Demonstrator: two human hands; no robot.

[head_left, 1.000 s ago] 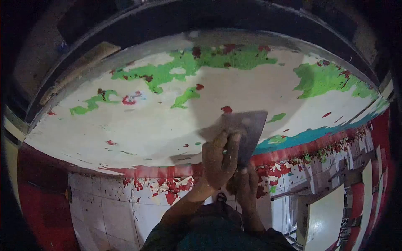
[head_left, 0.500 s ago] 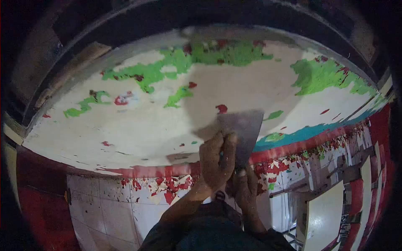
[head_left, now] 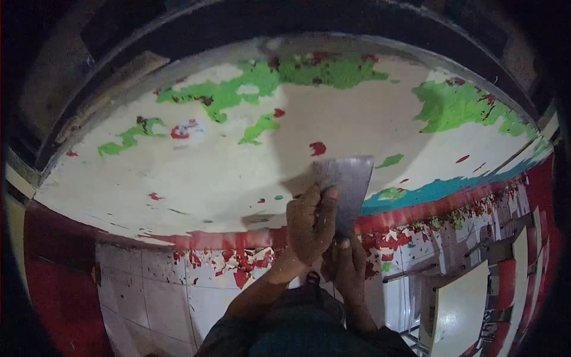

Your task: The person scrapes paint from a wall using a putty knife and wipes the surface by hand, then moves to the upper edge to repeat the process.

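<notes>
A broad metal scraper (head_left: 347, 181) stands with its wide edge up against the wall (head_left: 196, 160), just below a small red paint patch (head_left: 318, 149). My left hand (head_left: 311, 223) is closed at the left side of the blade, its fingers bent against the metal. Lower down, my right hand (head_left: 349, 262) wraps around the scraper's handle, which is mostly hidden by the fingers. The wall is cream, with remnants of green paint (head_left: 333, 71) higher up and a blue-green strip (head_left: 416, 195) at lower right.
Red, cream and green paint flakes (head_left: 238, 262) litter the tiled floor (head_left: 157, 285) along the wall's red lower band (head_left: 238, 240). White-topped tables or benches (head_left: 461, 309) stand at right. A dark beam (head_left: 285, 21) crosses above the wall.
The view has shifted slightly, so the wall marks sit a little further right. The scraper's edge now lies a bit further below the red patch. Both hands keep their hold.
</notes>
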